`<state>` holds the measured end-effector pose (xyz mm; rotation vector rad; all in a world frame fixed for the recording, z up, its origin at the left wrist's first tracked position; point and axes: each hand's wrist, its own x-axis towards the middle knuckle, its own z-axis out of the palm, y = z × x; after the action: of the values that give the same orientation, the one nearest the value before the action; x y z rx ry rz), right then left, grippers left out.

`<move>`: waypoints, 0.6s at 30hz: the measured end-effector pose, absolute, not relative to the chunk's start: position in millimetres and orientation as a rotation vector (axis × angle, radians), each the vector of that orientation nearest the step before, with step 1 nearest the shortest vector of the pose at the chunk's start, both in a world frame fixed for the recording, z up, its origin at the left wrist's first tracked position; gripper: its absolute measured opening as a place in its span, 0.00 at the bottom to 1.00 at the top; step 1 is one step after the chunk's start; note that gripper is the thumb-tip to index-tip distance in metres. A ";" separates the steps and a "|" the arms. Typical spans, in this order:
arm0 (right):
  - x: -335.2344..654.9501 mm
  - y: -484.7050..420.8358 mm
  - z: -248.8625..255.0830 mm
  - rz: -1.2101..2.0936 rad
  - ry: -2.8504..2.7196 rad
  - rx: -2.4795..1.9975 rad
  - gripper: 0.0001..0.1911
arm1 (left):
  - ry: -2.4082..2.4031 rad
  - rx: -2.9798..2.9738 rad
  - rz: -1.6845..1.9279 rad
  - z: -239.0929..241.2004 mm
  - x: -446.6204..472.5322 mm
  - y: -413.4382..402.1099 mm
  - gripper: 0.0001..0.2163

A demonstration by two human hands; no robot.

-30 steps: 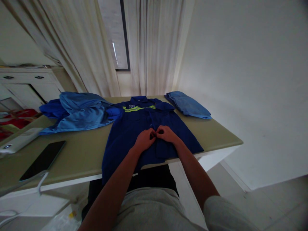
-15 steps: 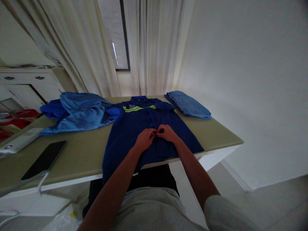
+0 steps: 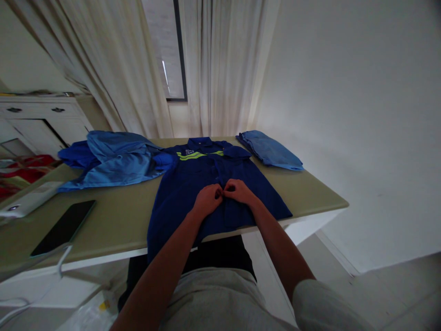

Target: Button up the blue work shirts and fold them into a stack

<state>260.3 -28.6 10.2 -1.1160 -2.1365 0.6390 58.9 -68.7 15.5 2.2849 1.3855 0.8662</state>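
A dark blue work shirt (image 3: 186,188) with yellow-green reflective stripes lies spread on the table, collar toward the window and hem hanging over the front edge. Both hands meet at its front opening, below the chest. My left hand (image 3: 208,198) is closed in a pinch on the shirt's front edge. Fingertips of my right hand (image 3: 239,191) pinch the cloth right beside it, almost touching the left. Whether a button sits between the fingers is too small to make out. One sleeve is folded across the upper right of the shirt.
The olive-topped table (image 3: 117,216) carries a crumpled pile of blue clothes (image 3: 124,161) at left and a folded blue garment (image 3: 270,151) at back right. A black phone (image 3: 64,227), a white device (image 3: 32,198) and a white cable (image 3: 61,262) are at front left.
The hands stay at the same place on the shirt's front, their fingertips shifting slightly. The rest of the scene looks the same.
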 end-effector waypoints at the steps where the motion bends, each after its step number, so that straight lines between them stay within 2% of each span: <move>1: 260.0 -28.8 10.7 0.635 -2.135 -1.117 0.09 | 1.401 2.287 0.849 16.1 59.2 -69.0 0.05; 9: 259.5 -27.8 12.4 0.583 -2.131 -1.157 0.07 | 1.436 2.297 0.824 19.3 60.0 -71.0 0.03; 15: 261.7 -28.9 11.2 0.731 -2.091 -1.135 0.02 | 1.429 2.348 0.878 17.8 58.9 -70.6 0.04; 18: 262.6 -29.7 11.8 0.793 -2.073 -1.119 0.04 | 1.398 2.337 0.897 16.5 58.1 -69.4 0.05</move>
<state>262.6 -29.7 11.8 -1.1188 -2.0732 0.7925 58.1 -69.4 16.5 2.3370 1.3977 0.8975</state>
